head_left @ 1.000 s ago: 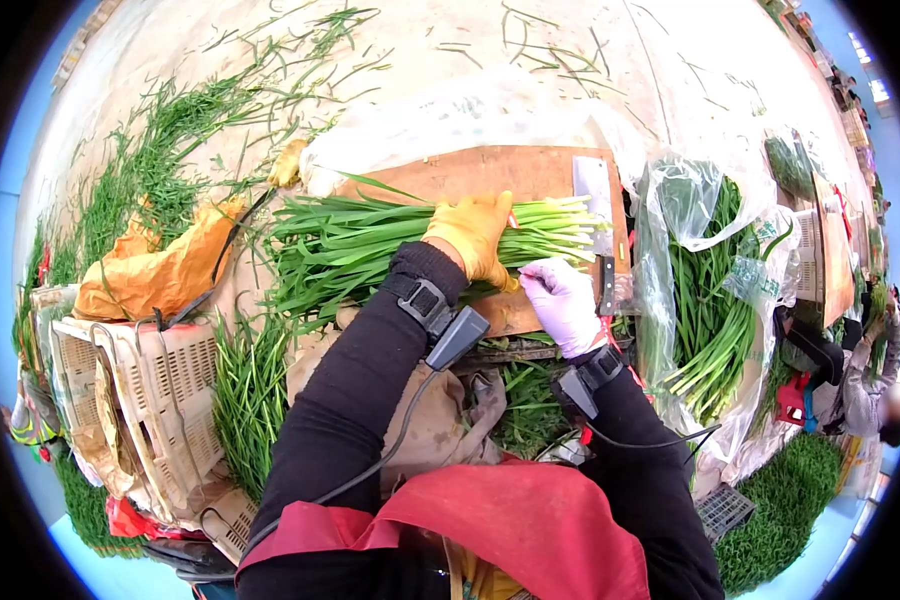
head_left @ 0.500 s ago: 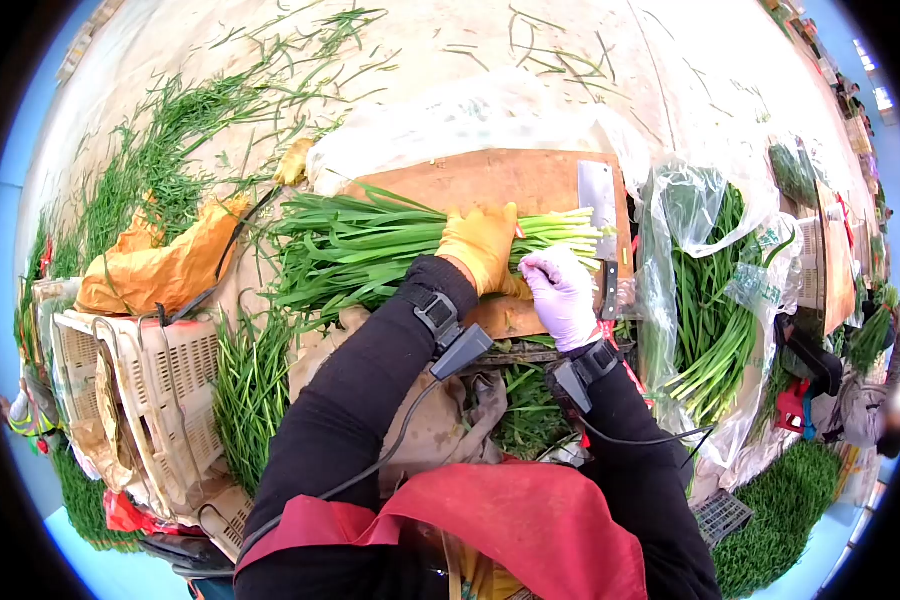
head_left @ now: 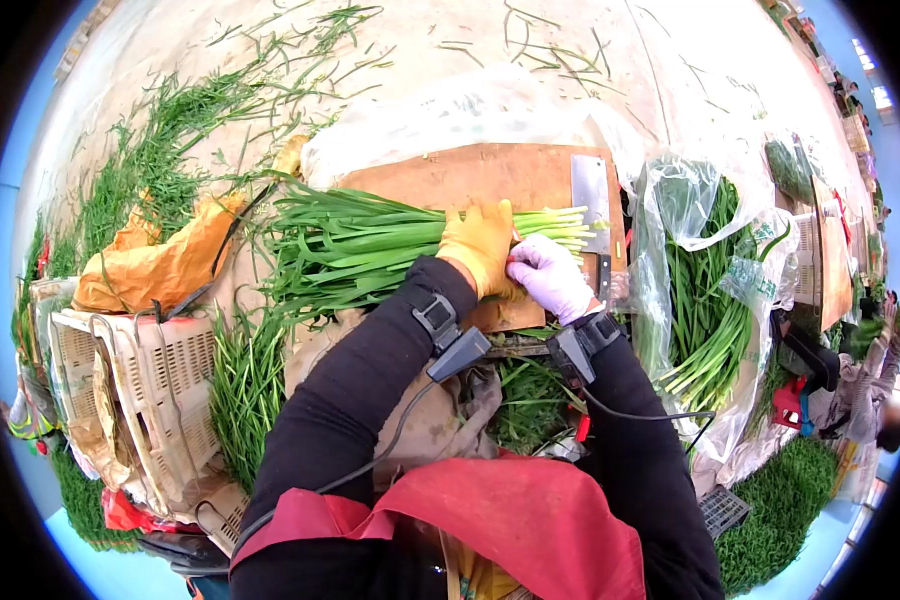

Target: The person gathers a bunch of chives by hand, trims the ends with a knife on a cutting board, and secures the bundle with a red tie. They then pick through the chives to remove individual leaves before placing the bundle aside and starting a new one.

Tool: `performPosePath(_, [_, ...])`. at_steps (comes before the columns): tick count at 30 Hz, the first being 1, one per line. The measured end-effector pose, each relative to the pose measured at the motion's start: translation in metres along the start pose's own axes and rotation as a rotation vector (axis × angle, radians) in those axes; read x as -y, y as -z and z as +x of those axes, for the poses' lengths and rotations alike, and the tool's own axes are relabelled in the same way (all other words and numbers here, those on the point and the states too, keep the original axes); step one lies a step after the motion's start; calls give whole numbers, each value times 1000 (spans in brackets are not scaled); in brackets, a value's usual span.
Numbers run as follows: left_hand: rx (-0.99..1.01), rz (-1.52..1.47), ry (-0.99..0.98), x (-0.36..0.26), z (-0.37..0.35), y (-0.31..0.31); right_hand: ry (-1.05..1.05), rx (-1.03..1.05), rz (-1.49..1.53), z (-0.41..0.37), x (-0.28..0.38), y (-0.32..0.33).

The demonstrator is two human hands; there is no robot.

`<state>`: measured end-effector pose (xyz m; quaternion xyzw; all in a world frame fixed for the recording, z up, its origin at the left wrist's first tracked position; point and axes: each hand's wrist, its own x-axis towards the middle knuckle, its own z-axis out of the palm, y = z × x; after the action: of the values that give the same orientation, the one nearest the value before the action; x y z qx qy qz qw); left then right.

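A bunch of long green stalks (head_left: 360,245) lies across a brown board (head_left: 470,170), pale cut ends pointing right. My left hand (head_left: 480,245), in an orange glove, is wrapped round the bunch near those ends. Close beside it, my right hand (head_left: 552,278), in a pale purple glove, pinches at a bit of red tie (head_left: 516,236) by the left hand's fingers; most of the tie is hidden. A cleaver (head_left: 590,190) with a black handle rests at the board's right edge, just beyond the pale ends.
Clear plastic bags with more stalks (head_left: 710,300) lie right of the board. On the left stand a beige plastic crate (head_left: 160,370) and an orange sack (head_left: 160,265). Loose greens (head_left: 245,400) lie between crate and board. At the far right is another person (head_left: 865,385).
My right hand has moved slightly up and left, closer to my left hand. The red strip that hung below my right wrist has shifted. The person at the far right has changed posture.
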<state>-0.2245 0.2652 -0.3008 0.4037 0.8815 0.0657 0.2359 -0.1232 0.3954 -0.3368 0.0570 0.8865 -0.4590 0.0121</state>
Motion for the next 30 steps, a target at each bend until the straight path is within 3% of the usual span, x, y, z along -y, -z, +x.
performPosePath(4, [-163, 76, 11, 0, 2, -27, -93, -292, 438, -9, -17, -25])
performPosePath(8, [-246, 67, -20, 1, -3, -33, 0, -433, 377, -7, -26, -38])
performPosePath(12, [-319, 26, -62, 2, -6, -35, -122, -488, 381, -9, -17, -42])
performPosePath(16, [-370, 31, -62, 3, -5, -39, -50, -646, 266, -11, -8, -51])
performPosePath(20, [-401, 38, -68, 3, -5, -41, -167, -646, 379, -11, 8, -49])
performPosePath(23, [-426, 24, -72, 4, -4, -44, -136, -529, 349, -9, 2, -45])
performPosePath(26, [-523, 10, -93, 9, 1, -54, 90, -513, -14, 0, 0, -33])
performPosePath(30, [-397, -56, -60, 9, 4, -43, -3, -474, 166, 8, 3, -28])
